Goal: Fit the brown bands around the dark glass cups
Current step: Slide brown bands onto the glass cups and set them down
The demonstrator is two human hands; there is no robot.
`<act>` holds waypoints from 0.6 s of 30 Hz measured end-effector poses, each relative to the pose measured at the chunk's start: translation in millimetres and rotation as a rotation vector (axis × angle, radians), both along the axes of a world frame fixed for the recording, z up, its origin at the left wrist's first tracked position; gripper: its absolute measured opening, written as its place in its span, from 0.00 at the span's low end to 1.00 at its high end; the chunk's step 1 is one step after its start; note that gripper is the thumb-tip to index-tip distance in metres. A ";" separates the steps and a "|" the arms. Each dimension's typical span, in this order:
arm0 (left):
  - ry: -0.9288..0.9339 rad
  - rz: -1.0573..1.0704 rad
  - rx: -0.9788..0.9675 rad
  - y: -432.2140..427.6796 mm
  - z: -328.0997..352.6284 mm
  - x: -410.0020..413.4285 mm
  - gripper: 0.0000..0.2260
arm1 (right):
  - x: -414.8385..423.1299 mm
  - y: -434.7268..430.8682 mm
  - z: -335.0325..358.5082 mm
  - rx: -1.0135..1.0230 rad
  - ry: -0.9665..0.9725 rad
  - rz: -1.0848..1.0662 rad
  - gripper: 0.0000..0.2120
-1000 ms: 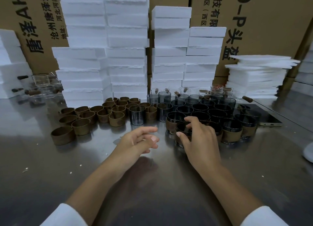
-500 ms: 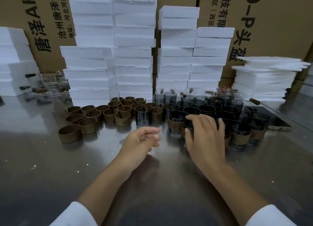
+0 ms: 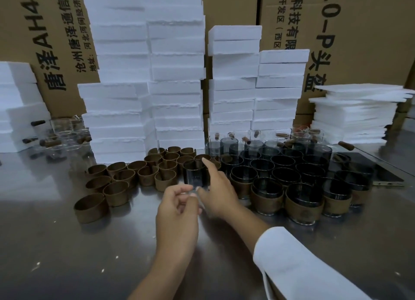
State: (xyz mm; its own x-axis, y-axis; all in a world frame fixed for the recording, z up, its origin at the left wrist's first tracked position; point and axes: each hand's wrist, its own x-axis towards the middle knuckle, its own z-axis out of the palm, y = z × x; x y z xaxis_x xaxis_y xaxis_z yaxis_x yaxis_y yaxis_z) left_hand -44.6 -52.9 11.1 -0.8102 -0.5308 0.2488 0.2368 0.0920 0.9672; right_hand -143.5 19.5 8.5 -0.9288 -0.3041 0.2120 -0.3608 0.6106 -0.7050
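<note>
Hands empty: right hand (image 3: 216, 193) reaches open-fingered for bare cup (image 3: 193, 175) just ahead, left hand (image 3: 177, 212) loosely curled. Careless nudge could tip cup into bands (image 3: 165, 180) beyond left hand.

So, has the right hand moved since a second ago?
Yes: the right hand went left, off the banded cups, toward the lone bare dark cup.

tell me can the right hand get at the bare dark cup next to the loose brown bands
Probably yes: the right hand is right beside the bare dark cup, forefinger stretched by its rim, nothing between them. The brown bands stand on its other side.
</note>
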 end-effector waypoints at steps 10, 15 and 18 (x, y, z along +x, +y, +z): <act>-0.003 0.033 -0.014 -4.9 -6.3 1.0 0.11 | 8.5 -6.4 -14.0 -0.030 0.124 -0.032 0.17; 0.003 0.073 0.001 -8.1 -7.6 4.4 0.11 | 24.9 4.4 -16.6 -0.046 0.169 -0.032 0.20; 0.006 0.081 -0.008 -11.4 -6.6 5.6 0.11 | 39.8 10.4 -14.0 -0.216 0.118 0.003 0.23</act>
State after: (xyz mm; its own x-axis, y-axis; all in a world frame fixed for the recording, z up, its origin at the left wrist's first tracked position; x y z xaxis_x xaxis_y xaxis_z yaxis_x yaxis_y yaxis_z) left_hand -39.0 -64.3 4.5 -0.7633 -0.5923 0.2578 0.2337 0.1188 0.9650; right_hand -103.7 29.9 -5.6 -0.8931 -0.2425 0.3788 -0.4495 0.4493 -0.7721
